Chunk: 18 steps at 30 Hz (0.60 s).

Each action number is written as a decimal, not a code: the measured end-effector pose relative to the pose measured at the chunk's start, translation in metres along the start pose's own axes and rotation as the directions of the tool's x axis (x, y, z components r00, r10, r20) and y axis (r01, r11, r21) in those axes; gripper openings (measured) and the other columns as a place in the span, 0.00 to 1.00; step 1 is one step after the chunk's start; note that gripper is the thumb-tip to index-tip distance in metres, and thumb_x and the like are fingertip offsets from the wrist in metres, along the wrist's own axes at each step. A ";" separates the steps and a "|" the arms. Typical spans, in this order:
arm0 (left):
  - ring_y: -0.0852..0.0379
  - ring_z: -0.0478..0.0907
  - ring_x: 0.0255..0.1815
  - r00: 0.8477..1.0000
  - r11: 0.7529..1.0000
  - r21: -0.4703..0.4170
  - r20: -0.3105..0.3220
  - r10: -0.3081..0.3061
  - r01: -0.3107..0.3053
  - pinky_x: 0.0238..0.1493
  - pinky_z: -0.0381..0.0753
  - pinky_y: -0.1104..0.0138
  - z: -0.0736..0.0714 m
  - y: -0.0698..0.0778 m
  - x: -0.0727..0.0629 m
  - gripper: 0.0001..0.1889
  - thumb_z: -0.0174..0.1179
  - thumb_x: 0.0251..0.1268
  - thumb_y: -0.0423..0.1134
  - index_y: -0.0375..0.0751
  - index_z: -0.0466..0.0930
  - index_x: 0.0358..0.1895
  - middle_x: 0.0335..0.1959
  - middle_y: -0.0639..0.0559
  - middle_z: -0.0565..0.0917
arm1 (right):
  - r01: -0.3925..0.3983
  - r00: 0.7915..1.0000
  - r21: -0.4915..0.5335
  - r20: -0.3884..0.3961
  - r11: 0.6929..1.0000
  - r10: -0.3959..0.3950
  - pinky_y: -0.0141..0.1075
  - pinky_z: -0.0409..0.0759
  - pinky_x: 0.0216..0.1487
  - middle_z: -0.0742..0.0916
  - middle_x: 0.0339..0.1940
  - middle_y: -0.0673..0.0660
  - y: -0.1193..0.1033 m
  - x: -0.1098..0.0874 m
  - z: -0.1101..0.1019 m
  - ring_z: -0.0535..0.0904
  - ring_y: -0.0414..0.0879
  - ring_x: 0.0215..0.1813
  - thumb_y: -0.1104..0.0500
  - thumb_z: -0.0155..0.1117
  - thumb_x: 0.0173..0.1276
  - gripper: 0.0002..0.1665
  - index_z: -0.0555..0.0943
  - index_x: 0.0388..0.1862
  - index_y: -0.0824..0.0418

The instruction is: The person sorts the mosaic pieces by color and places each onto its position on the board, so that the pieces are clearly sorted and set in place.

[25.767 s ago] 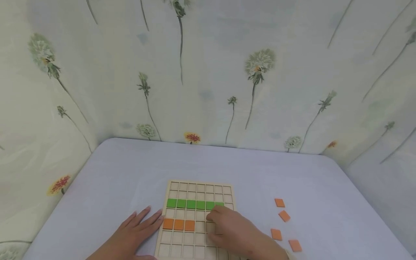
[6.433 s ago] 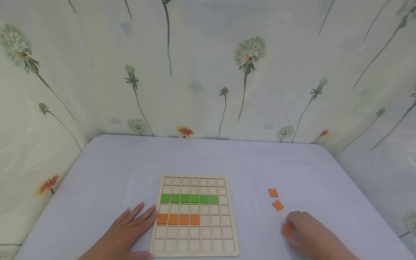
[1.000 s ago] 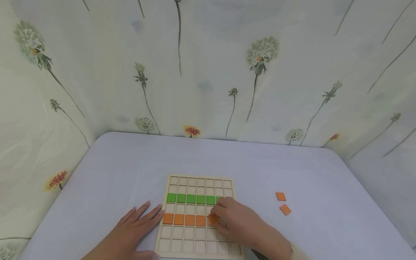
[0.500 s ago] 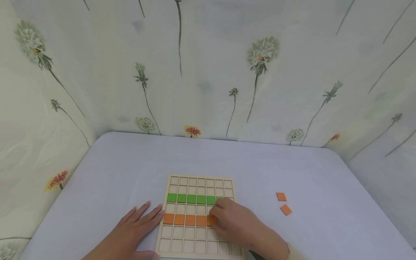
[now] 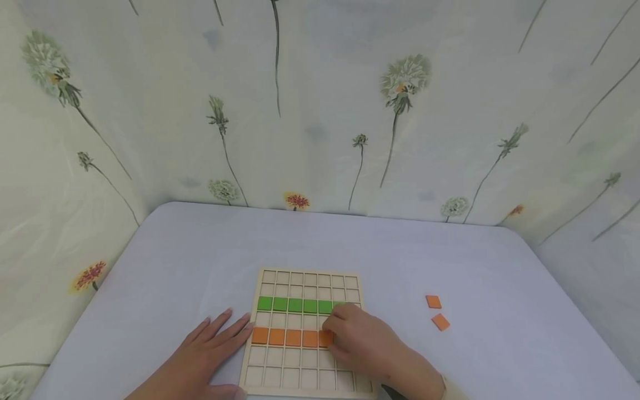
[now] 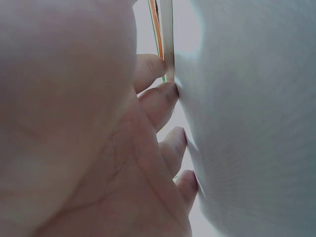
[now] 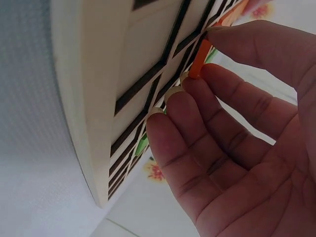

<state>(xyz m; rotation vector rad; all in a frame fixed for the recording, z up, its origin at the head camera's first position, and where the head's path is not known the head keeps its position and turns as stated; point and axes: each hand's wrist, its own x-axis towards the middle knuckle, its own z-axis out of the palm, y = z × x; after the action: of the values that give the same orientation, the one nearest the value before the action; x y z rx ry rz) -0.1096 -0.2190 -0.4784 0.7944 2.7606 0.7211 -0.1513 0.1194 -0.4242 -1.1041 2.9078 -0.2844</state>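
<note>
A pale wooden grid board (image 5: 290, 378) lies on the table, with a row of green square tiles (image 5: 295, 305) and, lower, a row of orange square tiles (image 5: 293, 337). My right hand (image 5: 367, 347) is over the board's right half, pinching an orange tile (image 7: 199, 58) between thumb and fingers at the right end of the orange row. In the right wrist view that tile is tilted, its lower edge at a cell. My left hand (image 5: 207, 350) lies flat, fingers spread, fingertips at the board's left edge. The right hand covers part of the last green tile.
Two loose orange tiles, a farther one (image 5: 433, 301) and a nearer one (image 5: 440, 321), lie on the white-covered table (image 5: 210, 250) to the right of the board. A flower-patterned curtain (image 5: 320, 111) stands behind the table and along its sides.
Since the oldest frame the orange row has grown and fewer loose tiles lie right. My right hand carried one from there to the board; over the last second the tile settled closer against the row.
</note>
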 end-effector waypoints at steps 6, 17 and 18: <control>0.38 0.52 0.84 1.000 1.000 0.016 0.021 -0.015 0.014 0.75 0.50 0.35 -0.002 0.002 0.001 0.55 0.56 0.56 0.81 0.47 0.65 0.81 0.83 0.53 0.63 | -0.004 1.000 0.021 -0.022 1.000 0.004 0.32 0.82 0.45 0.82 0.40 0.45 0.001 -0.002 0.001 0.77 0.40 0.45 0.61 0.76 0.62 0.10 0.89 0.43 0.55; 0.38 0.52 0.83 1.000 1.000 0.015 0.010 -0.011 0.011 0.76 0.50 0.39 -0.002 0.001 0.001 0.55 0.55 0.57 0.81 0.46 0.66 0.81 0.82 0.53 0.64 | 0.004 0.999 0.035 -0.033 0.999 -0.003 0.31 0.81 0.44 0.80 0.40 0.43 0.003 -0.003 0.002 0.75 0.39 0.44 0.59 0.78 0.62 0.10 0.89 0.42 0.54; 0.38 0.53 0.83 1.000 1.000 0.020 0.011 -0.011 0.011 0.75 0.51 0.37 -0.002 0.002 0.001 0.55 0.55 0.57 0.82 0.46 0.66 0.81 0.82 0.53 0.64 | 0.004 1.000 0.037 -0.031 0.999 -0.003 0.31 0.81 0.44 0.80 0.40 0.43 0.003 -0.003 0.002 0.75 0.39 0.44 0.59 0.78 0.62 0.10 0.88 0.43 0.54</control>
<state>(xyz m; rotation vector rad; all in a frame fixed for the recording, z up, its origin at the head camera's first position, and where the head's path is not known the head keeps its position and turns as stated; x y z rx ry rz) -0.1103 -0.2180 -0.4761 0.7837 2.7638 0.6863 -0.1510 0.1238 -0.4270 -1.1091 2.9149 -0.3578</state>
